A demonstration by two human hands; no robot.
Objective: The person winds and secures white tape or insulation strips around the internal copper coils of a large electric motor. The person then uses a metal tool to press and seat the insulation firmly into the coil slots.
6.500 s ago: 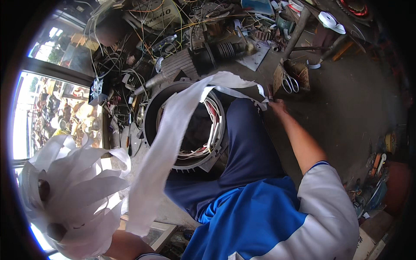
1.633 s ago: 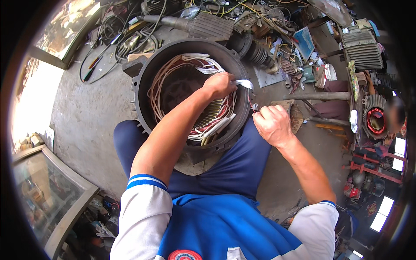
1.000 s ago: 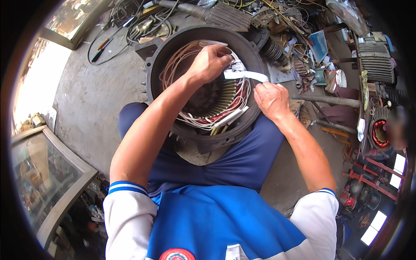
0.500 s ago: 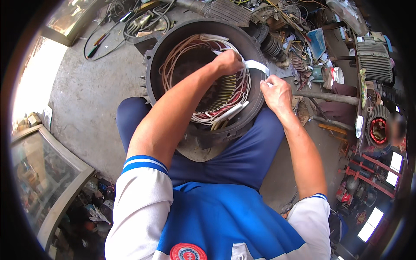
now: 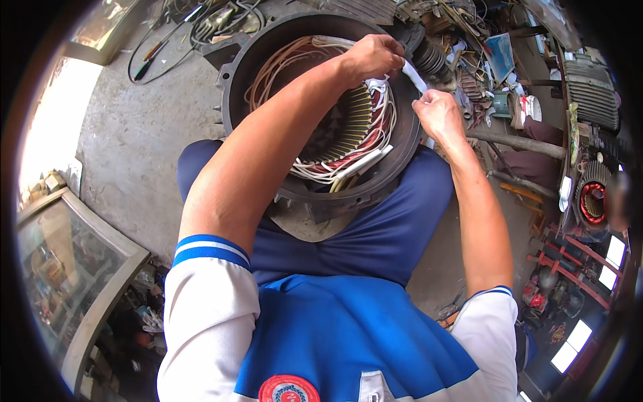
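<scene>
Between my knees stands a large dark motor housing, its open round end facing up. Inside it sits a stator core with slots all round, and bundles of white and reddish winding wires circle its rim. A strip of white tape stretches between my hands over the far right of the housing. My left hand reaches across the opening, its fingers closed on one end. Beyond the housing's right rim, my right hand pinches the other end. White tape also wraps part of the wire bundle near my left hand.
A glass-paned frame leans at the left. Cables and a screwdriver lie on the floor at the far left. Scrap parts, a finned motor body and another stator with red windings crowd the right side.
Both hands have moved to the right, the left one also farther away and off the wire bundle. The tape between them now runs straighter and slants down toward my right hand.
</scene>
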